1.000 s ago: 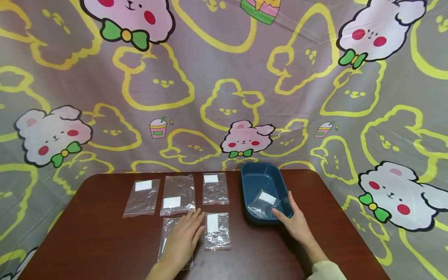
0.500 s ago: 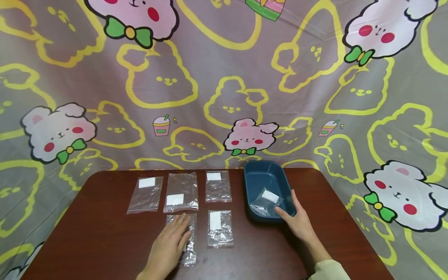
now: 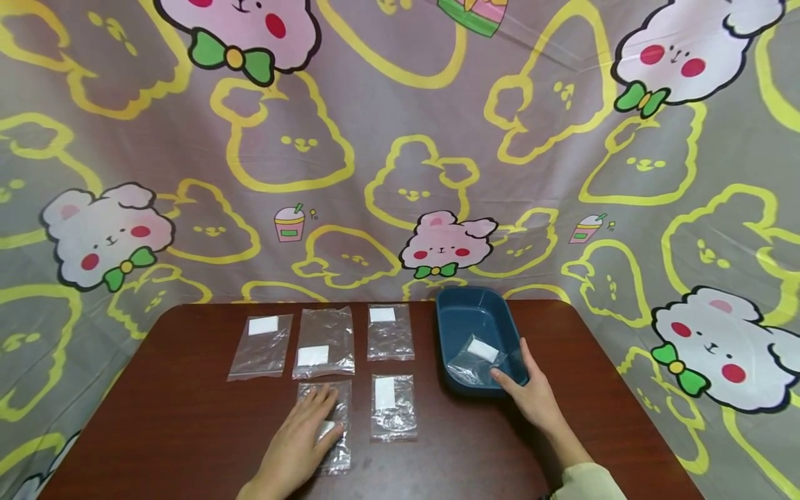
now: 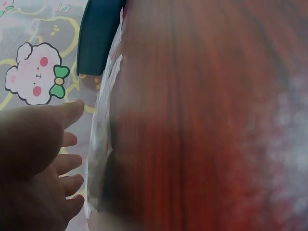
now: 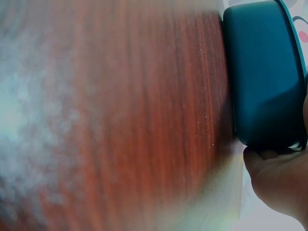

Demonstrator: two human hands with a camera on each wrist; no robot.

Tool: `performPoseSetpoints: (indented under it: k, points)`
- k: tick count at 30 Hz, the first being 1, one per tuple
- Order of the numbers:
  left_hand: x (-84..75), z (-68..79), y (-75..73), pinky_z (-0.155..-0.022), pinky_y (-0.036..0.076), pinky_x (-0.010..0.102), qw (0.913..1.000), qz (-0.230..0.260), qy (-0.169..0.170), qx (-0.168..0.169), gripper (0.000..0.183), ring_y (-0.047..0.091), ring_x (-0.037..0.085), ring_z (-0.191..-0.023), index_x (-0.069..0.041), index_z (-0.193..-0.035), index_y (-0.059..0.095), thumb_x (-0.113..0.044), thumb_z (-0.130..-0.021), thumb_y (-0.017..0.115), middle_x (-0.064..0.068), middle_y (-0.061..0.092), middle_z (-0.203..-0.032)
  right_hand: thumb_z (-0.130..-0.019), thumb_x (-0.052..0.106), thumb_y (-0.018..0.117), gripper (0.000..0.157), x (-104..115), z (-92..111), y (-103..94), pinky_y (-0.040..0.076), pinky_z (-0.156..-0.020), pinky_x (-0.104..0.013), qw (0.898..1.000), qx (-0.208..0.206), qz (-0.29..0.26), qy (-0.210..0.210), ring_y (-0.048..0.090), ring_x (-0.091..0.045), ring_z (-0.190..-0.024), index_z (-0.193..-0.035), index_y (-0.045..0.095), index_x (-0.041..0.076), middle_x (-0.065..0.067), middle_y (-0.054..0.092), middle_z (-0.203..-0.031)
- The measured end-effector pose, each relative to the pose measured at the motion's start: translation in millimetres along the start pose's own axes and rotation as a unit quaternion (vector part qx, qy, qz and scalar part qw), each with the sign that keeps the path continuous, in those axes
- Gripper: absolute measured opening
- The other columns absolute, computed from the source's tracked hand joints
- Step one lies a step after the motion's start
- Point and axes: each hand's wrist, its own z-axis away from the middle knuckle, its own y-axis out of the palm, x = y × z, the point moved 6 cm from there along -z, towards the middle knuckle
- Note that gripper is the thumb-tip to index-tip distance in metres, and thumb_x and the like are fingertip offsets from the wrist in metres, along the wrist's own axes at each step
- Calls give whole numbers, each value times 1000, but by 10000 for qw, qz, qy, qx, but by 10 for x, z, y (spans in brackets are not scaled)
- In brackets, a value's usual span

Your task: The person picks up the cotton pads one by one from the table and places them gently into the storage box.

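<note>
My left hand (image 3: 296, 437) is over a clear zip bag (image 3: 340, 455) with a white label at the front left. Its fingers are relaxed and lightly spread; the hand hides part of that bag. In the left wrist view, the left hand (image 4: 33, 149) is beside the bag's edge (image 4: 98, 154); whether it touches is unclear. My right hand (image 3: 534, 392) grips the near right rim of a dark blue plastic bin (image 3: 465, 316), thumb over the rim. One labelled bag (image 3: 462, 368) lies inside. The right wrist view shows the right hand (image 5: 284, 183) at the bin's corner (image 5: 267, 72).
Three labelled clear bags lie in a back row: left (image 3: 259, 354), middle (image 3: 328, 326) and right (image 3: 394, 340). Another bag (image 3: 394, 420) lies in front, right of my left hand. The brown table (image 3: 169, 417) meets a cartoon-print cloth (image 3: 350, 208) behind.
My left hand has moved left and nearer to me, from between the two front bags to over the left one. The head view has shifted slightly. My right hand keeps its grip on the bin.
</note>
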Motion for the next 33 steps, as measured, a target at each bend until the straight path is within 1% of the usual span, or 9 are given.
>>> performPoseSetpoints:
  k: [5,8,12,15,17,27,33]
  points:
    - [47,0,53,-116,28,55,9999,87,36,95,59,38,40,-142,-2,-142,56,-29,-92,74,19,47,-150,-91,46,73,104,-6,-5,-2,18,-117,-65,10000,-22,-39,-40,14,-43,-150,-163,5,16,-19,13,-166]
    - [68,-3,73,-116,29,56,9998,150,69,139,60,38,41,-142,-2,-141,56,-29,-91,74,20,48,-150,-91,45,73,103,-4,-10,-6,18,-117,-65,9999,-50,-76,-95,14,-43,-150,-163,6,16,-19,13,-166]
    - [108,6,110,-116,28,58,9994,195,-31,285,60,36,40,-143,-2,-141,56,-32,-92,73,19,47,-151,-91,45,73,102,-15,-6,0,19,-116,-66,9999,-36,-60,-129,15,-43,-150,-163,5,17,-19,14,-166]
    - [136,16,138,-117,27,57,9989,205,-157,402,61,33,38,-145,-2,-143,55,-34,-94,71,17,46,-152,-91,45,73,102,-20,-4,2,19,-116,-67,9999,-23,-58,-135,16,-44,-149,-163,6,17,-19,14,-166]
    - [144,12,148,-117,26,57,9986,226,-180,446,61,32,37,-146,-2,-143,55,-34,-94,70,17,45,-153,-91,45,73,102,-17,-6,-3,19,-116,-66,9999,-33,-77,-136,16,-43,-149,-163,6,17,-19,14,-166]
    - [140,-2,155,-119,23,55,9982,209,-246,514,59,31,37,-146,-2,-144,54,-33,-95,69,17,44,-153,-91,47,73,103,-19,-11,-8,19,-116,-66,9999,-26,-80,-86,15,-43,-150,-163,5,17,-18,14,-166]
    - [136,-1,147,-119,24,55,9983,215,-256,475,57,32,38,-145,-1,-142,56,-30,-95,70,17,45,-153,-91,46,73,103,-11,-9,-4,19,-116,-67,9999,-10,-110,-69,15,-43,-150,-163,5,18,-18,14,-166]
